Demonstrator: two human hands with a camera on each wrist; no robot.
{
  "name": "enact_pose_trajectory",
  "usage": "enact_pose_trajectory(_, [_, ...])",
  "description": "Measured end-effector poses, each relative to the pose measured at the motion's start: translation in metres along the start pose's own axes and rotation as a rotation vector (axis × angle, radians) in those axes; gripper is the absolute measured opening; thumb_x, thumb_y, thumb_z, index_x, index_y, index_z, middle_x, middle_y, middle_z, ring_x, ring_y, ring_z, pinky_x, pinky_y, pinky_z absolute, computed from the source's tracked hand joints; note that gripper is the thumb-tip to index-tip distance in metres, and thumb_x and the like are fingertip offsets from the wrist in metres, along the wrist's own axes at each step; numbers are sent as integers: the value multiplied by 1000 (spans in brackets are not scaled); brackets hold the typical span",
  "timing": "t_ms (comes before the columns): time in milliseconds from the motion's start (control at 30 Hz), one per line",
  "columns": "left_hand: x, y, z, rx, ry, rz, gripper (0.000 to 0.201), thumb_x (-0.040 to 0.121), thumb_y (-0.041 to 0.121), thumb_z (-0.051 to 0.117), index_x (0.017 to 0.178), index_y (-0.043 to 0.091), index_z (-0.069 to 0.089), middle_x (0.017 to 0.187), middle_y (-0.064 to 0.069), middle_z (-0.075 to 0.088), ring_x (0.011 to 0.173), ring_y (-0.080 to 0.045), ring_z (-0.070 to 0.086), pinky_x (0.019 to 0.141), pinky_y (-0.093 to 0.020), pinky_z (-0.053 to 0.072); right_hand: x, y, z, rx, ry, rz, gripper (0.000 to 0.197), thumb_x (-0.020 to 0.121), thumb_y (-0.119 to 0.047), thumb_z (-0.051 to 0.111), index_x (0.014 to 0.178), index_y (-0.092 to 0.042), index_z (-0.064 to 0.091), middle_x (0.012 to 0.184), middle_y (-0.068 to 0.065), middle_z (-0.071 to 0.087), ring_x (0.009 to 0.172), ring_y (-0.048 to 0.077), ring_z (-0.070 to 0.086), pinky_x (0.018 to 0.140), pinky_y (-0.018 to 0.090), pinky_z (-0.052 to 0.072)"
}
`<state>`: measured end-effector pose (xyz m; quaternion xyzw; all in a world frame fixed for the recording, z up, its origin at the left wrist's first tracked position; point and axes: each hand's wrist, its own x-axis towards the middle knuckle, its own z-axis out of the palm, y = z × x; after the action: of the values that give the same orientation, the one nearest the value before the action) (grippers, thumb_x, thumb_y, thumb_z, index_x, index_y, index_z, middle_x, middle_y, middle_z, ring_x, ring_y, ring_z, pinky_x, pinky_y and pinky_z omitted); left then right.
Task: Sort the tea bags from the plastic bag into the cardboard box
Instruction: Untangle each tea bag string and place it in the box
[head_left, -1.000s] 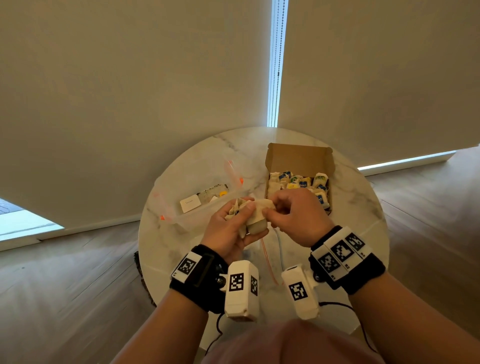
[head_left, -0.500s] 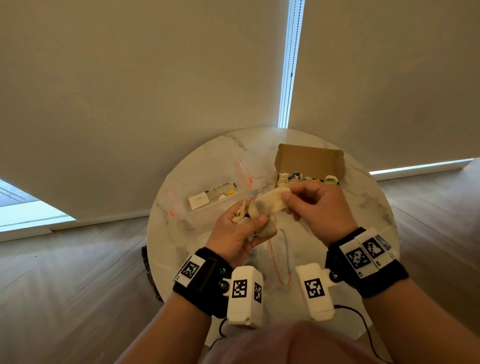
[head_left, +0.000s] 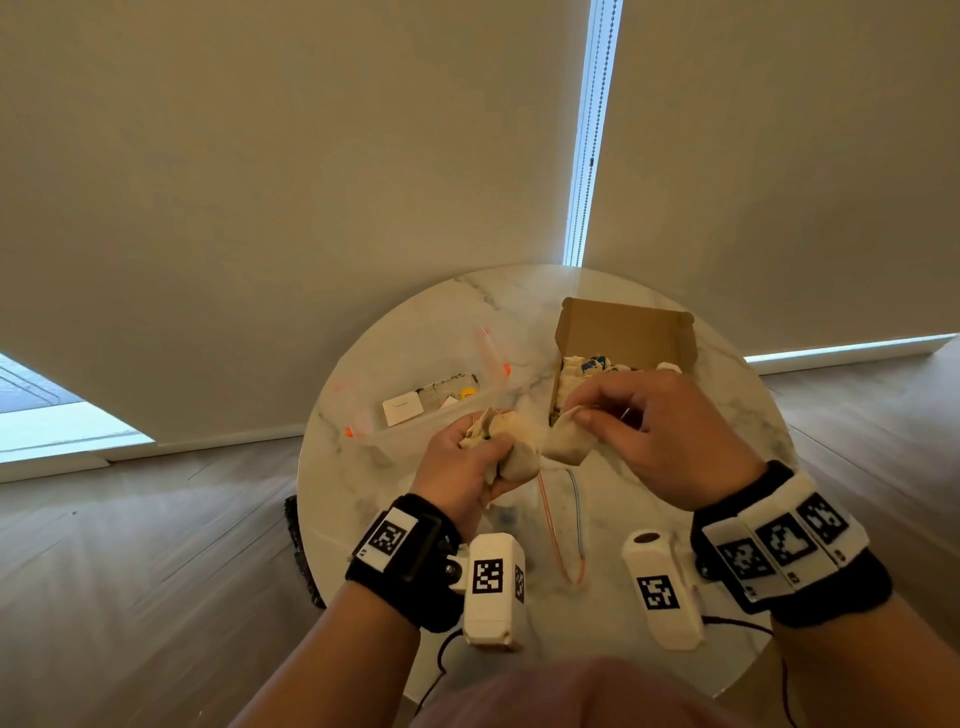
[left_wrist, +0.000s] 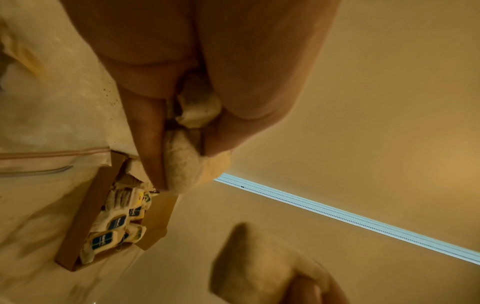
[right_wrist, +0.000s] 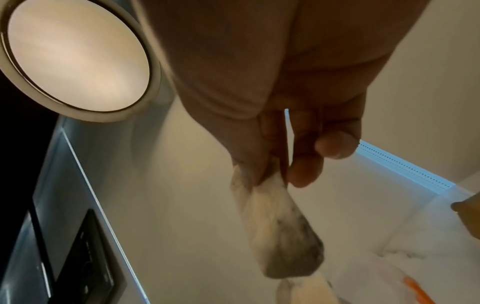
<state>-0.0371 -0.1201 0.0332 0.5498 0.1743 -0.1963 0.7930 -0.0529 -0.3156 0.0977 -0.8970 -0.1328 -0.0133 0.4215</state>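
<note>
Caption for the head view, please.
Right hand pinches one tea bag; left hand grips more, near the box.

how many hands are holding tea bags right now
2. The left hand grips a bunch of tea bags; the right hand pinches one tea bag.

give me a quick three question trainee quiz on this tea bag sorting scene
1. True or false: the right hand pinches a single beige paper tea bag.
2. Which container already holds tea bags with blue tags?
A. brown cardboard box
B. clear plastic zip bag
3. Fill in: the left hand grips a ____ of tea bags.

Key: 1 true; 2 A; 3 bunch
</note>
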Motion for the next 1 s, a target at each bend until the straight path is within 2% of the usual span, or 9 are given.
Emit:
enact_pose_trajectory(200, [0,6,3,96,-12,11,21,94,-2,57,110,7,66,95,-17,68,85,-27,67,69,-40,61,8,-9,10,-26,-124,-99,10,87,-19,69,91,-27,75,84,-13,62,76,5,56,66,15,43])
enact_pose_trajectory(300, [-4,8,9,93,-66,1,16,92,2,61,106,6,68,91,-16,71,83,-28,69,71,-41,60,17,-1,29,-140,-93,-99,18,86,-19,70,102,-24,75,84,-9,59,74,2,50,68,15,36])
enact_pose_trajectory(433, [-8,11,11,70,-77,6,17,97,1,53,103,6,68,95,-16,73,88,-31,71,76,-46,61,25,8,38,-165,-35,-1,35,87,-17,68,122,-20,65,85,-4,61,73,7,49,73,22,40])
enact_pose_trajectory(533, [-9,13,13,61,-82,13,16,97,2,53,101,6,68,91,-14,74,83,-27,72,71,-41,62,28,10,39,-199,-45,10,19,87,-21,68,106,-21,71,83,-5,60,72,7,49,71,25,40])
enact_pose_trajectory(600, [-10,14,14,57,-74,16,16,97,3,53,100,5,68,90,-15,73,81,-26,72,68,-39,62,28,11,40,-176,-16,1,6,85,-21,70,91,-22,72,79,-7,58,68,3,47,68,22,36])
enact_pose_trajectory(667, [-9,14,14,46,-54,11,18,98,2,51,101,3,68,90,-15,73,80,-26,72,66,-39,62,27,14,38,-149,8,9,5,84,-19,71,83,-24,69,79,-9,57,68,1,48,64,18,35])
enact_pose_trajectory(767, [-6,13,11,27,-19,-7,18,99,3,50,101,2,68,89,-13,74,81,-26,73,69,-41,62,27,22,29,-29,51,58,5,85,-17,70,82,-20,68,81,-10,64,73,3,58,67,17,46])
enact_pose_trajectory(900, [-2,11,7,26,28,-11,17,98,5,53,101,2,69,85,-5,74,78,-18,73,73,-44,62,29,36,4,215,103,174,6,84,-11,72,89,-10,69,83,3,72,74,13,68,68,23,57])
enact_pose_trajectory(1000, [2,11,8,35,30,-14,18,99,5,52,102,2,69,84,-4,74,77,-17,73,73,-44,62,34,50,-18,202,164,209,12,82,-9,74,93,-15,72,84,-3,71,72,-2,65,65,10,51])
